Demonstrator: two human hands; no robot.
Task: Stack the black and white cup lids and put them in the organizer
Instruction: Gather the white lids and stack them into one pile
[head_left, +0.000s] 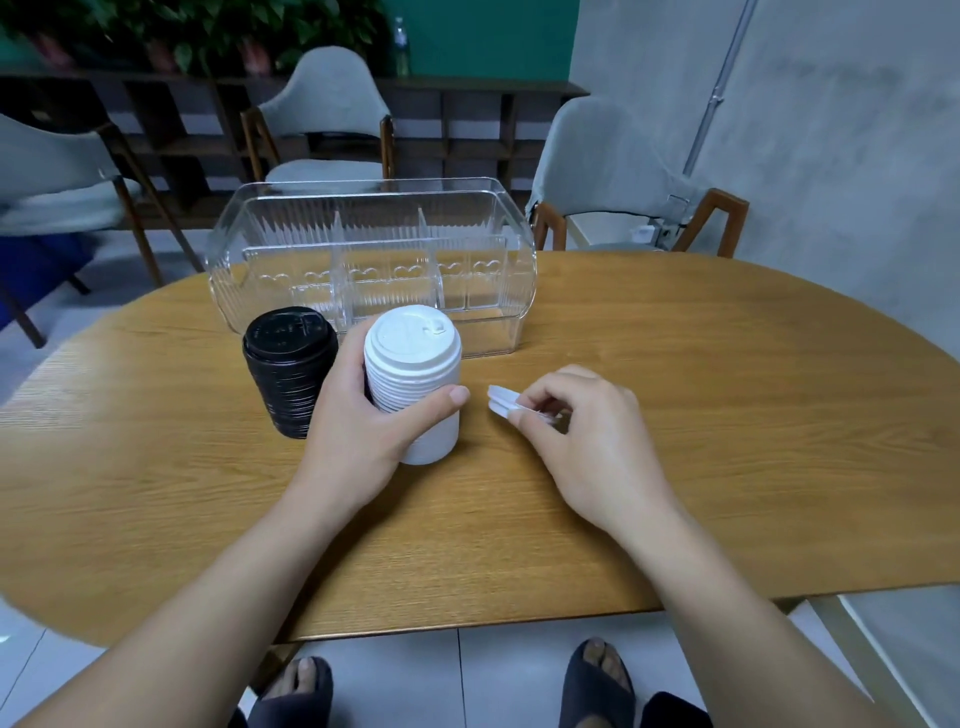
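A tall stack of white cup lids (413, 364) stands on the wooden table (675, 493), and my left hand (358, 421) grips it round the middle. Just to its left stands a stack of black cup lids (288, 364), untouched. My right hand (587, 441) pinches a white lid (503, 401) by its edge, a little to the right of the white stack and just above the table. Behind both stacks sits the clear plastic organizer (371, 260) with several empty compartments.
Grey chairs with wooden frames stand behind the table at the left (57, 192), the middle (322, 119) and the right (613, 176). A dark shelf runs along the back wall. The table's front edge lies near my legs.
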